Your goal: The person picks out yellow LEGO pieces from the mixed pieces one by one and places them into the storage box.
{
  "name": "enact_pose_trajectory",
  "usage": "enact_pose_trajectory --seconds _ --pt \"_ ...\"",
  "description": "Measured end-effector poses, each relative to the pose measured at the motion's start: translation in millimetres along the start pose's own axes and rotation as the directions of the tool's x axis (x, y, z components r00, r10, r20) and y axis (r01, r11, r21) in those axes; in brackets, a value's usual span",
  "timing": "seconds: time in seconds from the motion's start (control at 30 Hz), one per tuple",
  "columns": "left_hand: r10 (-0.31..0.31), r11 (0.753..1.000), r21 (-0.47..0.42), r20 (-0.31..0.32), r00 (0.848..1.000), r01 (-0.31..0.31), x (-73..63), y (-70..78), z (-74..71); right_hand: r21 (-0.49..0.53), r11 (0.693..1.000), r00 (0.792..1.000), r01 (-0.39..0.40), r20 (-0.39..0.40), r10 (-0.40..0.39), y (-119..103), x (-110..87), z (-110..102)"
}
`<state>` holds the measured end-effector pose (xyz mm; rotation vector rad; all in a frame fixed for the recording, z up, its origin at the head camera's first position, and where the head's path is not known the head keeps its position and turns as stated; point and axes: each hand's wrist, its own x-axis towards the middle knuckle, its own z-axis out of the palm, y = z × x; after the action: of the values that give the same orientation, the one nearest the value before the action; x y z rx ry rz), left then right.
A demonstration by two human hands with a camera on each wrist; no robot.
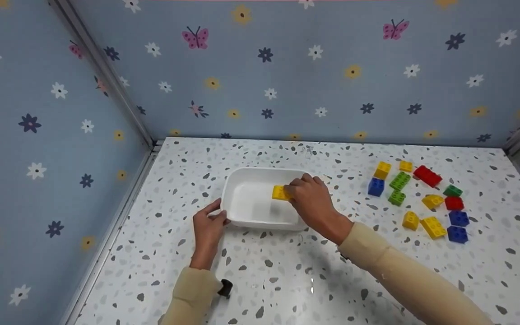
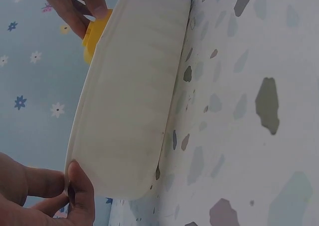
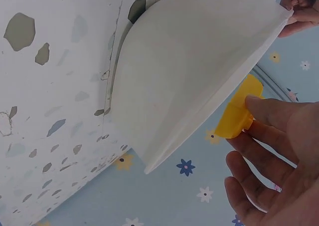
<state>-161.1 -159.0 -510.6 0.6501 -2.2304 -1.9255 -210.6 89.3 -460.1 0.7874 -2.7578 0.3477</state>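
Observation:
A white rectangular plastic tub (image 1: 260,221) stands on the speckled table. My left hand (image 1: 208,228) grips its near left corner, thumb and fingers pinching the rim, as the left wrist view shows. Over the tub's right part, my right hand (image 1: 310,201) pinches a yellow toy building brick (image 1: 280,192) between thumb and fingers. In the right wrist view the yellow brick (image 3: 241,108) has a curved underside, and the other fingers are spread loosely below it. The left wrist view shows the brick (image 2: 94,35) right at the tub's rim. The part of the tub's inside that shows holds no bricks.
Right of the tub several loose toy bricks lie spread on the table: a blue brick (image 1: 376,186), a green brick (image 1: 400,181), a red brick (image 1: 428,176) and a yellow brick (image 1: 434,227) among them. Flower-patterned walls (image 1: 287,81) enclose the table's back and left side.

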Motion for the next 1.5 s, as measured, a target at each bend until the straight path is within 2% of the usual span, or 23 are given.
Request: enact_pose_trajectory --seconds 0.23,0.47,0.77,1.3,1.5 --pt "0.003 0.999 -0.032 -0.002 1.000 -0.003 -0.2 1.1 0.0 -0.003 1.000 0.999 0.025 0.038 -0.025 -6.1 6.2 1.9" --pt "0.016 0.999 -0.031 -0.006 1.000 -0.016 -0.2 -0.5 0.0 -0.076 0.996 0.997 0.050 0.063 -0.046 -15.0 13.4 3.7" --pt "0.016 1.000 -0.016 -0.005 1.000 -0.016 -0.5 -0.4 -0.7 -0.055 0.997 0.989 0.052 0.144 -0.043 -24.6 23.0 5.4" --pt "0.002 1.000 -0.025 -0.006 1.000 -0.003 -0.5 0.0 -0.7 -0.069 0.996 0.979 0.058 0.197 -0.043 -35.5 36.0 13.0" --pt "0.014 1.000 -0.015 -0.009 1.000 -0.015 -1.5 -0.5 0.4 -0.119 0.991 0.974 0.064 0.225 -0.036 -39.1 39.8 17.0"
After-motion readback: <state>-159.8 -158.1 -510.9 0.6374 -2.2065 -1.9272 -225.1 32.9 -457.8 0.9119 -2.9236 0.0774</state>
